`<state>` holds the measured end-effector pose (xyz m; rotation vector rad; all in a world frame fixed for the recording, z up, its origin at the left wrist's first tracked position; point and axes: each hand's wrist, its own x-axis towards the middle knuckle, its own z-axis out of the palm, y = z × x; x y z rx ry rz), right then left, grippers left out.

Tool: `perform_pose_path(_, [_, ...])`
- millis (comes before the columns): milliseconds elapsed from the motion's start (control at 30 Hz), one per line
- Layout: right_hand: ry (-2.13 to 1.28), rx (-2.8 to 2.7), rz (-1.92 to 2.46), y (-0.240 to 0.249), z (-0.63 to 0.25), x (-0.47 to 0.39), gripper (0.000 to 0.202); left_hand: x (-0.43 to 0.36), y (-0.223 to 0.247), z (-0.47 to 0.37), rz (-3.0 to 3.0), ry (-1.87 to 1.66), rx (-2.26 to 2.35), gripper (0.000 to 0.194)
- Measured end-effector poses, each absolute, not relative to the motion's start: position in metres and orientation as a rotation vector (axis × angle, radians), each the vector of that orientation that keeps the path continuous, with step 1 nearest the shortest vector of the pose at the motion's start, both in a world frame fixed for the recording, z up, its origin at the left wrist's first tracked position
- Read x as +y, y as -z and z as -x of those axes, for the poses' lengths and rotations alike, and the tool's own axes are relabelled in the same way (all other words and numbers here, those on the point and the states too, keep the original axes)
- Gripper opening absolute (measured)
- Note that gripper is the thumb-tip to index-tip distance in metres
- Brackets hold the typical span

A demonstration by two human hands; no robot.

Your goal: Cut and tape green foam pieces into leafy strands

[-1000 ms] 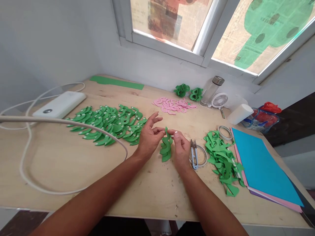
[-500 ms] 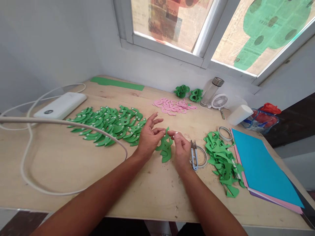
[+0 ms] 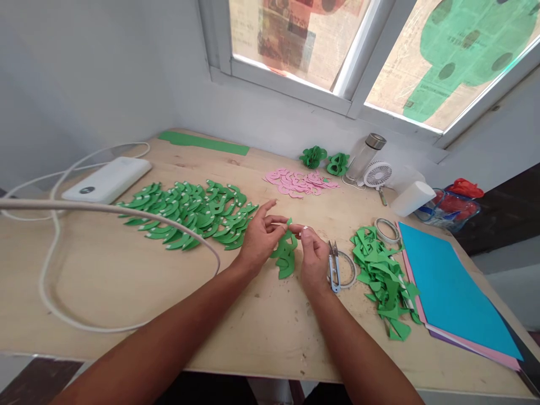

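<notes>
My left hand pinches the tip of a curved green paper cutout between thumb and forefinger, its other fingers loosely bent. From the right, my right hand meets it, with the forefinger against the cutout's tip. A small white piece of tape shows at the right thumb and finger. Below the hands lie more green cutouts on the table. Thread snips rest on a tape roll just right of my right hand.
Left lies a heap of green cutouts with white tabs; pink cutouts lie behind. Green scraps, another tape roll and coloured sheets are right. A power bank and white cable occupy the left.
My left hand has shifted slightly right, and its fingers have come down closer over the cutout. The right forefinger now lies closer against the cutout's tip. The view has moved slightly.
</notes>
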<state>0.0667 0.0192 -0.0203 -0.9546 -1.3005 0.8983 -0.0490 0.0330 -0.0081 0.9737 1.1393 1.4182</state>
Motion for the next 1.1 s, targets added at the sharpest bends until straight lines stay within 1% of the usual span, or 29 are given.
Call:
perform_pose_path(67, [-0.892, -1.303, 0.955, 0.020, -0.067, 0.019, 0.030, 0.032, 0.007, 0.048, -0.969, -1.401, 1.140, 0.061])
perform_pose_path(100, [-0.892, -1.305, 0.957, 0.020, -0.067, 0.019, 0.030, 0.032, 0.007, 0.048, -0.965, -1.405, 1.133, 0.060])
perform_pose_path(233, [-0.896, -1.309, 0.962, 0.020, -0.067, 0.019, 0.030, 0.031, 0.006, 0.048, -0.954, -1.442, 1.118, 0.063])
perform_pose_path(500, [-0.898, -1.319, 0.953, 0.020, -0.066, 0.019, 0.031, 0.032, 0.006, 0.050, -0.979, -1.477, 1.154, 0.056])
perform_pose_path(667, [-0.884, -1.364, 0.967, 0.017, -0.068, 0.018, 0.031, 0.032, 0.005, 0.051, -1.008, -1.464, 1.180, 0.058])
perform_pose_path(833, [-0.866, -1.411, 0.991, 0.015, -0.073, 0.022, 0.033, 0.033, 0.004, 0.056, -1.162, -1.417, 1.233, 0.059])
perform_pose_path(1100, [-0.703, -1.586, 1.092, 0.014, -0.079, 0.027, 0.040, 0.030, 0.006, 0.057, -1.565, -1.326, 1.315, 0.062])
